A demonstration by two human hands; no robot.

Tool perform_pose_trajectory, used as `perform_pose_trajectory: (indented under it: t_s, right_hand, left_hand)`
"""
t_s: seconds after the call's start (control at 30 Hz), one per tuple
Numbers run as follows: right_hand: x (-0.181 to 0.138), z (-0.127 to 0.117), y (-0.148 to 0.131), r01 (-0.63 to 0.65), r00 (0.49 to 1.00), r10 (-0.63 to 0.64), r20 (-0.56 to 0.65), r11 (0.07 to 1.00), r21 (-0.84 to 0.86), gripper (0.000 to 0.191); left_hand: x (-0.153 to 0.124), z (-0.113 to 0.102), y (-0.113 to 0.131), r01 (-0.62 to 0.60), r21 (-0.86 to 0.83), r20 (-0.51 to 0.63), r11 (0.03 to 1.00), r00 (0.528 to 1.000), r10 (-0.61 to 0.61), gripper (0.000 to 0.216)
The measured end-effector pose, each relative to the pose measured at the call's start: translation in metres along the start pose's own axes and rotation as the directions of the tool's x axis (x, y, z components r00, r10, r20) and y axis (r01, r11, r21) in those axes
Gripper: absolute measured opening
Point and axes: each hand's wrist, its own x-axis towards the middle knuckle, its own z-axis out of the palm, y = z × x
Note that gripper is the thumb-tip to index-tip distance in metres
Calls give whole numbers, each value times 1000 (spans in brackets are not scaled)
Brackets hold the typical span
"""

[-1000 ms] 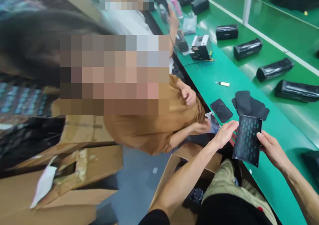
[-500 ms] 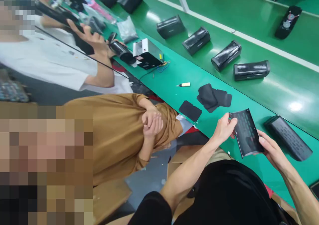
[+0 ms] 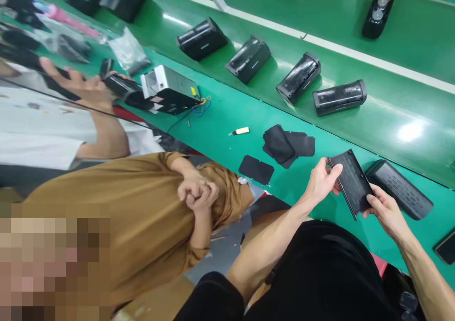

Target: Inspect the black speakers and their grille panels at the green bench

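Observation:
Between my two hands I hold a black perforated panel point(image 3: 351, 181), tilted, with a raised rim and a grid of slots. My left hand point(image 3: 323, 183) grips its left edge, thumb on top. On the lower right edge, my right hand point(image 3: 386, 212) pinches it with thumb and fingers. Just behind my right hand lies a black slotted speaker housing point(image 3: 401, 188). To the left, thin black sheets point(image 3: 284, 145) overlap on the green bench, and one single black sheet point(image 3: 256, 169) lies at the bench edge.
A small cream-handled tool point(image 3: 241, 131) lies by the sheets. Several black speakers point(image 3: 300, 77) stand along the green belt point(image 3: 341, 41). A metal-and-black box point(image 3: 170, 91) with wires sits further left. Beside me a person in brown point(image 3: 142, 216) has clasped hands; another in white handles a black unit.
The view has swung, so the bench and speakers sit further left in the picture. The panel stays in both my hands and has tilted slightly.

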Motion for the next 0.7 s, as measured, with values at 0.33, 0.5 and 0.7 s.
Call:
perform_pose_trajectory:
  t_s: [0.33, 0.5, 0.7]
  right_hand:
    - [1, 15, 2, 29, 996, -42, -80, 988, -149, 59]
    - [4, 18, -4, 74, 989, -101, -112, 972, -225, 62]
    - [10, 19, -3, 102, 982, -142, -122, 953, -286, 63]
  left_hand:
    - [9, -12, -3, -1, -46, 54, 999, 999, 3, 50]
    - [14, -12, -11, -10, -77, 81, 997, 997, 16, 54]
    - [18, 13, -42, -15, -418, 107, 908, 992, 66, 69]
